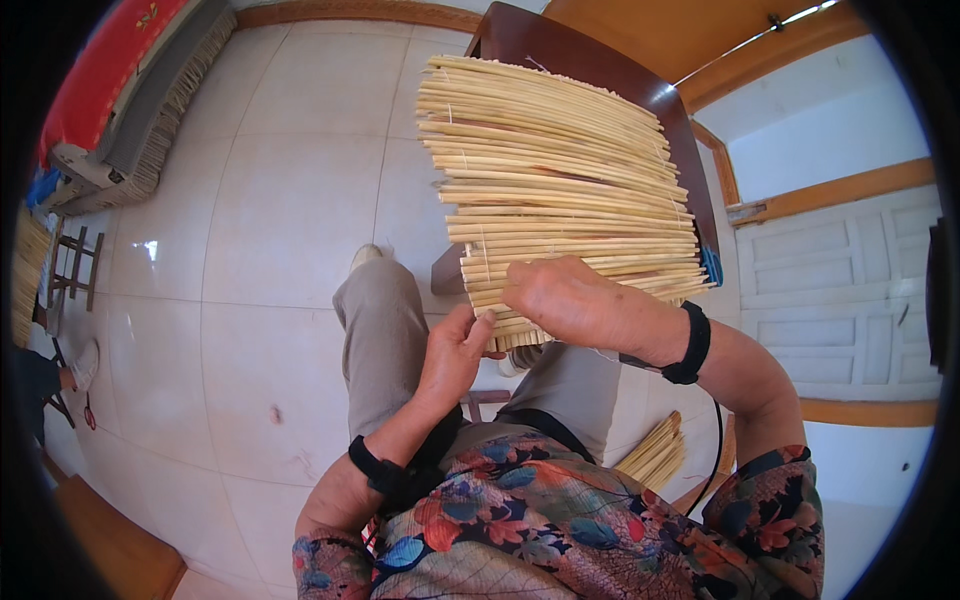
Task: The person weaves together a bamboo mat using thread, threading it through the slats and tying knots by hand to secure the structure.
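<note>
A mat of pale reed stalks (555, 150), tied with thin threads, lies over a dark red-brown wooden table (705, 200), its near end reaching toward my lap. My left hand (455, 355) grips the mat's near left corner, thumb on top and fingers mostly hidden underneath. Just right of it, my right hand (555, 300) is closed over the mat's near edge, its fingertips tucked out of sight, so what they pinch is hidden.
A loose bundle of stalks (650, 450) lies low at right. At far left are a red-covered piece of furniture (105, 70), a folding stool (75, 265) and another person's foot (85, 365) near red scissors (89, 410). A white panelled door (830, 300) is at right.
</note>
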{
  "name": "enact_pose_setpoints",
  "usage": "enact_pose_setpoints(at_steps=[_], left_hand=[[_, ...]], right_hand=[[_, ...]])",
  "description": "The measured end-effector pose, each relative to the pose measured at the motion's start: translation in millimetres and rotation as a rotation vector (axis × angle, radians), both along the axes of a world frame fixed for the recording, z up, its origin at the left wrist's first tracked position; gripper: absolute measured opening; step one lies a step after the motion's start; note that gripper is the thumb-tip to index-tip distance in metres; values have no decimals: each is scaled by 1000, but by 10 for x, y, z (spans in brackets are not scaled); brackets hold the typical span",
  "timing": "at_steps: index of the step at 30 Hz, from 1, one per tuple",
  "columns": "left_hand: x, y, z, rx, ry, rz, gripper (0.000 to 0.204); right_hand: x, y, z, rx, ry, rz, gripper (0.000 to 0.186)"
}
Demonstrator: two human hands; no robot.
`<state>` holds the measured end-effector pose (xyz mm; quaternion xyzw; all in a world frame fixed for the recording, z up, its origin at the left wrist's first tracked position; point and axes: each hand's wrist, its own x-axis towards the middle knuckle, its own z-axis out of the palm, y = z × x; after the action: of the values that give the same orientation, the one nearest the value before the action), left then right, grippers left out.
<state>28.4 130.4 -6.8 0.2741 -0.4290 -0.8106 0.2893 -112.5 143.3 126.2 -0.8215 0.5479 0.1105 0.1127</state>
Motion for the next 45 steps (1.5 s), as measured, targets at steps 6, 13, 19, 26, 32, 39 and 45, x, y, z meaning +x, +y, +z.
enact_pose_setpoints(at_steps=[6, 13, 19, 26, 32, 39, 45], left_hand=[[5, 10, -17, 4, 20, -15, 24], [13, 25, 27, -13, 16, -9, 24], [24, 35, 55, -20, 9, -23, 24], [16, 19, 66, -16, 9, -15, 24], [22, 21, 42, 7, 12, -21, 24], [21, 21, 34, 3, -7, -24, 24], [17, 27, 16, 17, 15, -12, 23]], right_hand=[[13, -45, 83, 111, 5, -27, 9], [15, -59, 82, 160, -21, -52, 9], [-40, -41, 101, 211, -82, -119, 9], [-106, 27, 21, 172, -160, -183, 9], [-82, 67, 95, 120, -231, -249, 11], [-136, 117, 60, 124, -242, -293, 16], [-120, 122, 24, 106, -211, -278, 15]])
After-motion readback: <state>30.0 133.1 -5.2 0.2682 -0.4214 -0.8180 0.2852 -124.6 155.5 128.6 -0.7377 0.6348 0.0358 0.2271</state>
